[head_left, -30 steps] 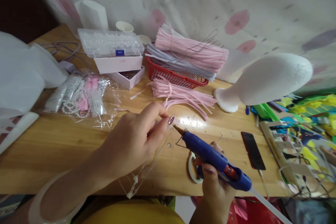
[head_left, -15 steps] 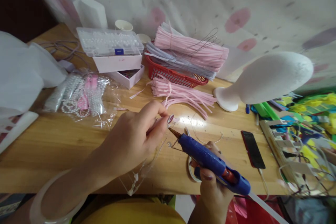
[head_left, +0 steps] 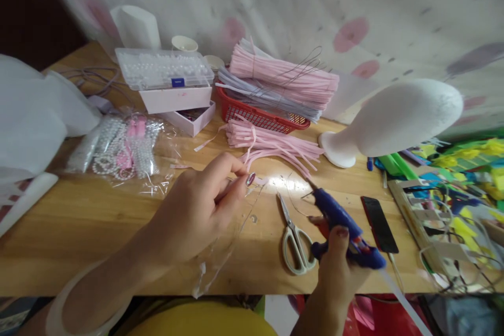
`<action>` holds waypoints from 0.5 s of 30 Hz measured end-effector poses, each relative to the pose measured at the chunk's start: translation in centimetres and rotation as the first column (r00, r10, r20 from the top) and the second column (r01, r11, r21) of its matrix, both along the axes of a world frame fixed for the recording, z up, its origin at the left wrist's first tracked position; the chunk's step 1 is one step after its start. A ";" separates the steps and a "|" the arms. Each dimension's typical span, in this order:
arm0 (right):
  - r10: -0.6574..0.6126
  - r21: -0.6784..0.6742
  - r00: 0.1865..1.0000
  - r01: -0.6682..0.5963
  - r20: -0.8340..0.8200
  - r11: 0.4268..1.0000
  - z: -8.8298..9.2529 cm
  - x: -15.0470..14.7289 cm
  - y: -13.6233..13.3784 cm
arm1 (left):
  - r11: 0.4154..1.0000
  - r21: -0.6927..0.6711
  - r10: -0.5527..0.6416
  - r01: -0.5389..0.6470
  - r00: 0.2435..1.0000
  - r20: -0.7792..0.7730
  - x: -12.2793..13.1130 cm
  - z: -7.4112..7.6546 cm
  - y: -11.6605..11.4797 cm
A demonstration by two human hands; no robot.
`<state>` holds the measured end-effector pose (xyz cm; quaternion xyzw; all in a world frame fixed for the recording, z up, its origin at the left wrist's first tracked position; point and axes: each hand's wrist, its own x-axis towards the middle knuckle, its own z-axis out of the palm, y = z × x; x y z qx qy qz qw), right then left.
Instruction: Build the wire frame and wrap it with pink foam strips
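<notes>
My left hand (head_left: 205,199) is closed in a pinch over the middle of the table, with thin wire at its fingertips; what exactly lies between them is too small to name. In my right hand (head_left: 336,257) is a blue glue gun (head_left: 334,210), its tip pointing up and left, with a white glue stick (head_left: 403,294) out of its back. Between the two hands lie scissors (head_left: 297,244) with pale handles. Thin clear strands (head_left: 226,257) hang below my left hand. A tied bundle of pink stems (head_left: 271,142) rests beyond my hands.
Behind stands a red basket (head_left: 262,115) of pink and grey stems, beside a clear bead box (head_left: 165,71). Bagged pearls (head_left: 126,147) lie left. To the right are a white foam head form (head_left: 409,118), a phone (head_left: 380,224) and a power strip (head_left: 417,231) with cables.
My right hand has drawn the glue gun away to the right from my left fingertips, uncovering the scissors. My left hand keeps its pinch and has shifted only slightly.
</notes>
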<state>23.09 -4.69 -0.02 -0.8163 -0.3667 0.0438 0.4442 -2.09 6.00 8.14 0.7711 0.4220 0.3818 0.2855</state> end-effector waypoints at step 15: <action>-0.209 -0.325 0.978 0.204 0.023 0.923 -0.9 4.3 -0.9 | 0.999 -0.028 -0.014 0.017 0.995 0.097 0.4 -0.6 0.0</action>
